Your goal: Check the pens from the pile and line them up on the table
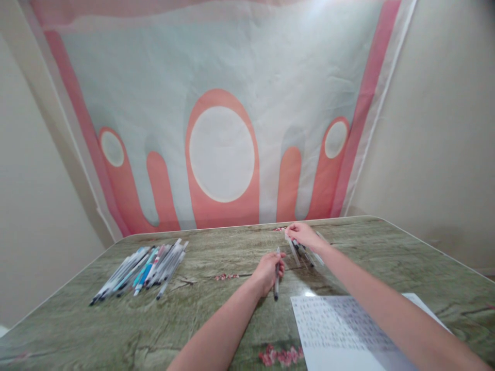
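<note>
My left hand is closed round a pen with a clear barrel and a dark lower end, held nearly upright just above the table. Farther back and to the right, my right hand has its fingertips pinched at the upper end of a clear, slim pen. Beneath that hand and its wrist lie several more pens, clear and dark, partly hidden by the hand and forearm. A larger spread of pens, mostly clear with some blue, teal and white ones, lies side by side at the left.
A sheet of paper covered with rows of writing lies at the front right, partly under my right forearm. The wood-patterned table has printed pink blossoms. A pink and grey hanging cloth stands behind its far edge.
</note>
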`<action>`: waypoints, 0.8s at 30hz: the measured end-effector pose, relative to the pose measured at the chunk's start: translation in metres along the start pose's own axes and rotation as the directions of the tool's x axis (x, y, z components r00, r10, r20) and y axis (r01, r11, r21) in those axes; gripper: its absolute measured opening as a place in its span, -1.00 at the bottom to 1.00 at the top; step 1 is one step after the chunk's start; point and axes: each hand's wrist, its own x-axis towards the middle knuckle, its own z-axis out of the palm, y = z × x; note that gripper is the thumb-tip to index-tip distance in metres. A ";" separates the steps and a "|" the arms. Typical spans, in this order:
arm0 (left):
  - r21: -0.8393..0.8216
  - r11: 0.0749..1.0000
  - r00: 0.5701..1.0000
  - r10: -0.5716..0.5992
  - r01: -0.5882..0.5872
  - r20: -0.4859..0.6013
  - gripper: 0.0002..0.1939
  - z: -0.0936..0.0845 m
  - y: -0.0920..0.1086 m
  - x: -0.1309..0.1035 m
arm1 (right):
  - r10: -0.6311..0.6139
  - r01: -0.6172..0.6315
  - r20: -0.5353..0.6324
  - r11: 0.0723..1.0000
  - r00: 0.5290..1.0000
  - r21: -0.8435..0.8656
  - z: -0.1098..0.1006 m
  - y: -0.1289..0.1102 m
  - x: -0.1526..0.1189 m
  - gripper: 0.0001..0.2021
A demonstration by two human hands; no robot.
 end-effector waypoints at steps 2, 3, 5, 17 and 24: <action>0.007 1.000 1.000 0.006 -0.006 0.003 -0.84 -0.001 -0.001 0.001 | -0.076 0.073 -0.017 0.988 0.997 -0.136 0.008 0.005 0.005 -0.84; 0.015 1.000 1.000 0.007 -0.007 -0.001 -0.84 -0.001 -0.001 0.001 | -0.113 0.106 -0.024 0.972 0.993 -0.209 0.012 0.007 0.007 -0.85; 0.024 1.000 1.000 0.008 -0.007 -0.011 -0.84 -0.002 -0.001 0.001 | -0.168 0.148 -0.031 0.931 0.985 -0.334 0.016 0.009 0.009 -0.85; 0.024 0.999 1.000 0.023 -0.023 -0.015 -0.82 -0.002 -0.002 0.000 | -0.202 0.156 -0.026 0.824 0.979 -0.544 0.009 0.020 0.012 -0.81; -0.076 0.997 1.000 0.023 -0.022 0.011 -0.82 -0.003 0.000 0.000 | -0.318 0.302 0.065 0.788 0.946 -0.537 0.004 0.014 0.001 -0.83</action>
